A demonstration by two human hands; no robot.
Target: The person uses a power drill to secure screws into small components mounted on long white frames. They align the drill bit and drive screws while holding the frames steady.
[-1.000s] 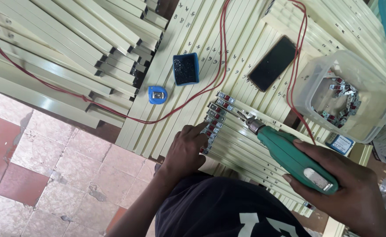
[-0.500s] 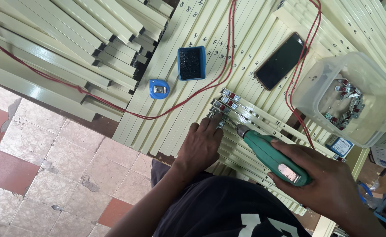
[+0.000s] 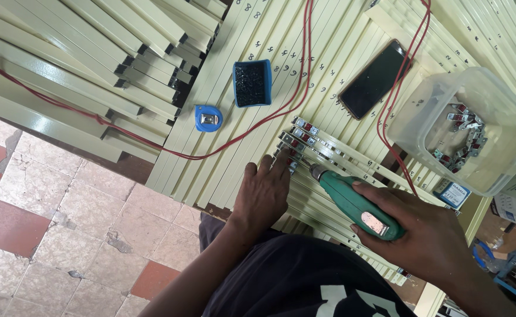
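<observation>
My right hand [image 3: 428, 235] grips a green electric screwdriver [image 3: 354, 201], its tip pointing at the ends of cream metal rails [image 3: 328, 149] fitted with small metal-and-red clips. My left hand [image 3: 264, 191] lies flat on the rail ends just left of the tip, fingers pressing them down. The rails rest on a bed of long cream slats [image 3: 258, 135]. A red cable [image 3: 152, 147] runs across the slats.
A blue box of dark screws [image 3: 252, 83] and a blue tape measure [image 3: 208, 118] sit on the slats. A black phone [image 3: 375, 79] lies beyond the rails. A clear tub of clips [image 3: 466, 126] stands right. Stacked cream channels [image 3: 76, 64] fill the left; tiled floor below.
The view has shifted slightly. My right hand has brought the screwdriver lower and nearer the rail ends; my left hand stays pressed on them.
</observation>
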